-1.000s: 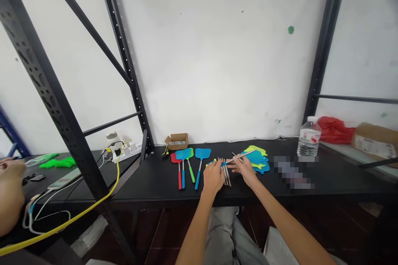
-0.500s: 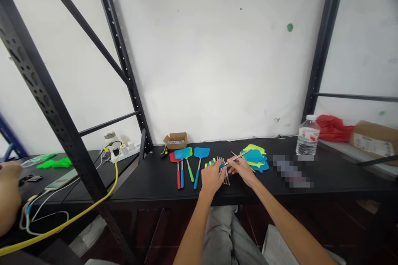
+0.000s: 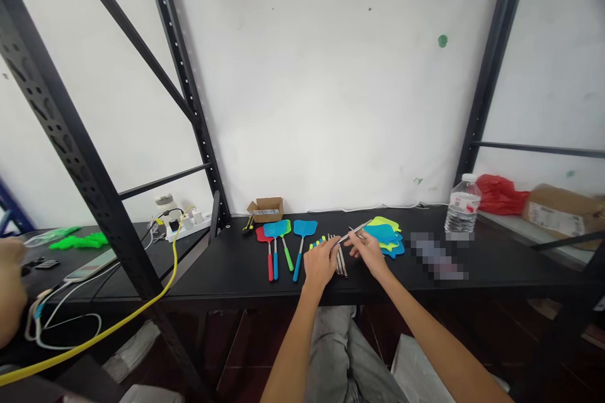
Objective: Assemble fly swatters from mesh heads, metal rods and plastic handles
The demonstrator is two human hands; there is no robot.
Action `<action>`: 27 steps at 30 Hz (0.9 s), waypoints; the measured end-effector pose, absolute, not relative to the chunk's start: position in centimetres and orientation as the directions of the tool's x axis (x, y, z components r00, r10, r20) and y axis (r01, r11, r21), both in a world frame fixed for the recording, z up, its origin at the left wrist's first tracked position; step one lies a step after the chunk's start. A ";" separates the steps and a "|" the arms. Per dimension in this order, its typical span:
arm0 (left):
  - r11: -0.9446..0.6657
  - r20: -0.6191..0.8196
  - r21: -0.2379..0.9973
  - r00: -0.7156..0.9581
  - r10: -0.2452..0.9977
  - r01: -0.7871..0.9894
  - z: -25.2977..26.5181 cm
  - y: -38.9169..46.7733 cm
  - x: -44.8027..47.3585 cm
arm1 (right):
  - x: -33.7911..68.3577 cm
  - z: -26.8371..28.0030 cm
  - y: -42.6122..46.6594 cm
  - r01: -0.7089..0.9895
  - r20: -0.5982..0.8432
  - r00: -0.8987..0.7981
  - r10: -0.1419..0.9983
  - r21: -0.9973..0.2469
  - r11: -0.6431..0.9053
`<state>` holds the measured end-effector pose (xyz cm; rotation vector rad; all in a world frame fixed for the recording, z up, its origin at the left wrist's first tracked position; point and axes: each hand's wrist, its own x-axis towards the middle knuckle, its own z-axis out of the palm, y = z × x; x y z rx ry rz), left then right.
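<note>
A thin metal rod (image 3: pixel 363 226) slants up to the right between my hands. My left hand (image 3: pixel 321 264) is closed around its lower end; whatever else lies inside that grip is hidden. With thumb and fingers my right hand (image 3: pixel 369 254) pinches the rod farther along. Several more metal rods (image 3: pixel 341 263) lie on the black table between my hands. Yellow and blue handles (image 3: pixel 317 242) show just behind my left hand. Beyond my right hand lies a pile of flat blue and yellow-green swatter heads (image 3: pixel 385 235).
Left of my hands lie a red fly swatter (image 3: pixel 270 264), a green one (image 3: pixel 288 258) and two blue ones, one of them apart (image 3: pixel 299 258). A small cardboard box (image 3: pixel 266 210) stands behind them. A water bottle (image 3: pixel 462 208) stands right. A yellow cable (image 3: pixel 161 299) crosses a rack post.
My hands have shifted slightly, and less of the rod shows between and beyond them. A blue part seen at my left fingers before is now hidden. The view has moved a little.
</note>
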<state>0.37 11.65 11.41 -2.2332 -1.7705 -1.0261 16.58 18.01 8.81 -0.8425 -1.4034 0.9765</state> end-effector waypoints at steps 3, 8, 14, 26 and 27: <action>-0.275 0.571 0.327 0.044 0.820 0.904 11.3 11.8 0.3 | 19.6 9.7 18.6 0.195 0.450 0.135 0.883 -0.886 0.422; -0.264 0.570 0.344 0.023 0.822 0.901 11.3 11.8 0.3 | 26.7 11.3 20.5 0.817 0.483 0.299 0.823 -0.576 0.041; -0.260 0.564 0.363 0.011 0.825 0.895 11.3 11.7 0.2 | 29.4 10.4 22.0 0.947 0.305 0.250 0.919 -0.274 -0.167; -0.266 0.555 0.387 0.007 0.832 0.883 11.2 11.8 0.2 | 28.8 11.2 22.4 0.938 0.241 0.279 0.930 -0.278 -0.210; -0.264 0.550 0.391 0.006 0.835 0.882 11.2 11.7 0.2 | 28.7 11.3 22.5 0.933 0.239 0.293 0.926 -0.283 -0.222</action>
